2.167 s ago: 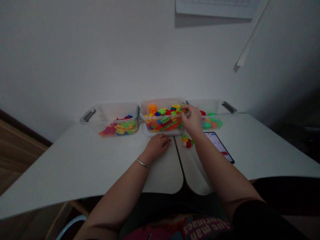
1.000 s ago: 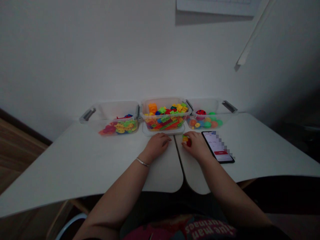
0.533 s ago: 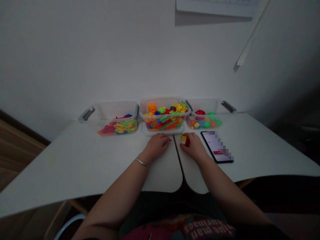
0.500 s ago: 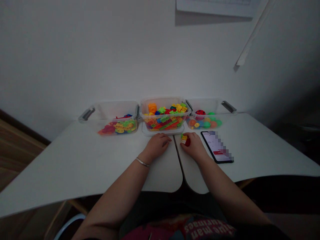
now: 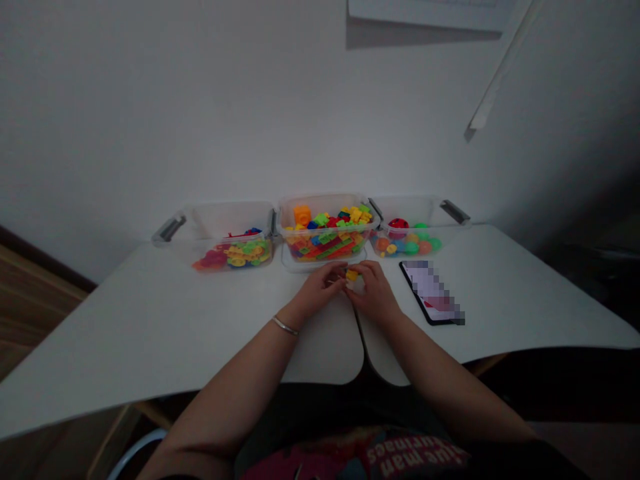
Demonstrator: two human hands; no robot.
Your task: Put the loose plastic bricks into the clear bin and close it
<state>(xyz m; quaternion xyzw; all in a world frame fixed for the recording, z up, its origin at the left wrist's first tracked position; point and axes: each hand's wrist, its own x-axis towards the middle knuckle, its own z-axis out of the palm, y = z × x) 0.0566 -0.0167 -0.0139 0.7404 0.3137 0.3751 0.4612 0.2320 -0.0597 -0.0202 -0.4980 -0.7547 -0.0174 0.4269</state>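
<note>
Above the gap between the tabletops, my right hand pinches a small cluster of toy building blocks. A yellow block and a whitish one show; fingers cover the rest. My left hand, with a silver bangle at the wrist, meets the cluster from the left, its thumb and fingers closed around that side. Just behind both hands, a clear plastic box full of colourful building blocks stands on a white lid.
To the left is a clear box of red, yellow and green pieces. On the right another clear box holds coloured balls and a red spotted toy. A phone lies on the white table, right of my right hand.
My right hand came from the middle box to the block cluster on the table, took hold of it and carried it left to my left hand, whose fingers closed on it.
</note>
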